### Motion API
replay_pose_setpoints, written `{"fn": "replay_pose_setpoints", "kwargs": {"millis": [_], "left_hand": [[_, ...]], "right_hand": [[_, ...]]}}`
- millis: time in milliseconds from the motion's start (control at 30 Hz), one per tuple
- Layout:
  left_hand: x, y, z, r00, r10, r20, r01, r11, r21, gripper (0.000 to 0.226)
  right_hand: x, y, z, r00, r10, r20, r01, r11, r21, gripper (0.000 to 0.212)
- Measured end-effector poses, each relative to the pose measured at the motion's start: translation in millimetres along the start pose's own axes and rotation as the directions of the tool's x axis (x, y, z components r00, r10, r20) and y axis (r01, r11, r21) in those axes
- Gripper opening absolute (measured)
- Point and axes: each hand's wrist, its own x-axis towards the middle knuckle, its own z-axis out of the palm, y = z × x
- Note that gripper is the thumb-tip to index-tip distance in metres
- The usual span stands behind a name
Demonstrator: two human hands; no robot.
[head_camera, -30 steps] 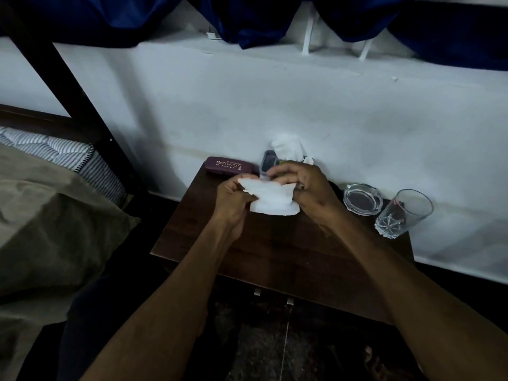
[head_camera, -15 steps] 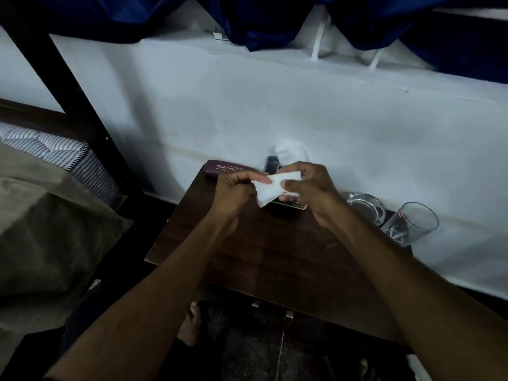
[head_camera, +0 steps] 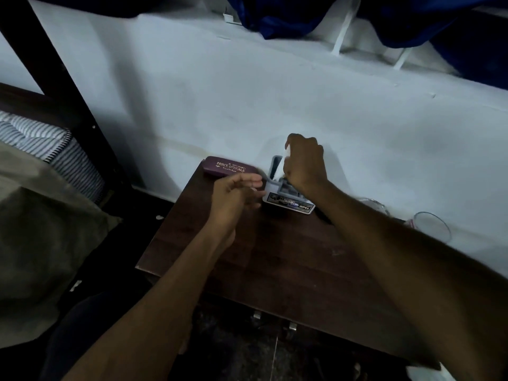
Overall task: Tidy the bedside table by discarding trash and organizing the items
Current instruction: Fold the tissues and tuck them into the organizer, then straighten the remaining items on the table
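The right hand (head_camera: 303, 163) pinches a white tissue (head_camera: 286, 158) over the grey holder (head_camera: 286, 198) at the back of the bedside table (head_camera: 275, 259). The left hand (head_camera: 233, 196), fingers loosely spread, steadies the holder beside the spectacle case (head_camera: 228, 167)

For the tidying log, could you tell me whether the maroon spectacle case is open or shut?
Shut: the spectacle case lies flat, its printed lid down.

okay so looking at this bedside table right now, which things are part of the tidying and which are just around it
Part of the job:
- right hand, pushing a white tissue into the holder
- grey holder box marked OPEL
- left hand, open beside the box
- maroon glasses case
- drinking glass and glass ashtray
- wooden table

Just around:
- striped mattress
- olive blanket
- blue curtain
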Motion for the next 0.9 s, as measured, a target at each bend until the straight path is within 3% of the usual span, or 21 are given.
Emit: {"fn": "replay_pose_setpoints", "kwargs": {"millis": [167, 333, 467, 633, 733, 800, 900], "left_hand": [[3, 9, -6, 0.999, -0.002, 0.036, 0.002, 1.0, 0.0, 0.025], [8, 8, -7, 0.998, -0.019, 0.054, 0.02, 1.0, -0.006, 0.027], [7, 7, -3, 0.997, -0.019, 0.077, 0.017, 1.0, 0.023, 0.027], [8, 3, -3, 0.998, 0.025, 0.061, -0.028, 0.999, 0.037, 0.029], [6, -1, 2, 0.986, 0.165, 0.022, -0.167, 0.97, 0.177, 0.026], [2, -6, 12, 0.943, 0.325, 0.064, -0.326, 0.874, 0.362, 0.028], [-19, -14, 44, 0.888, 0.415, 0.2, -0.456, 0.731, 0.508, 0.026]], "right_hand": [[-8, -15, 6, 1.0, 0.001, 0.017, 0.0, 0.999, -0.036, 0.037], [-17, -20, 3, 0.994, -0.105, -0.03, 0.098, 0.977, -0.19, 0.038], [-29, -12, 4, 0.991, -0.12, 0.058, 0.13, 0.965, -0.228, 0.035], [-63, 29, -22, 0.975, -0.109, -0.192, 0.082, 0.986, -0.144, 0.027], [-88, 101, -51, 0.936, -0.07, -0.345, 0.045, 0.996, -0.08, 0.022], [-105, 155, -77, 0.882, -0.03, -0.47, 0.003, 0.998, -0.059, 0.018], [-130, 223, -110, 0.871, 0.105, -0.479, -0.124, 0.992, -0.008, 0.028]]}}
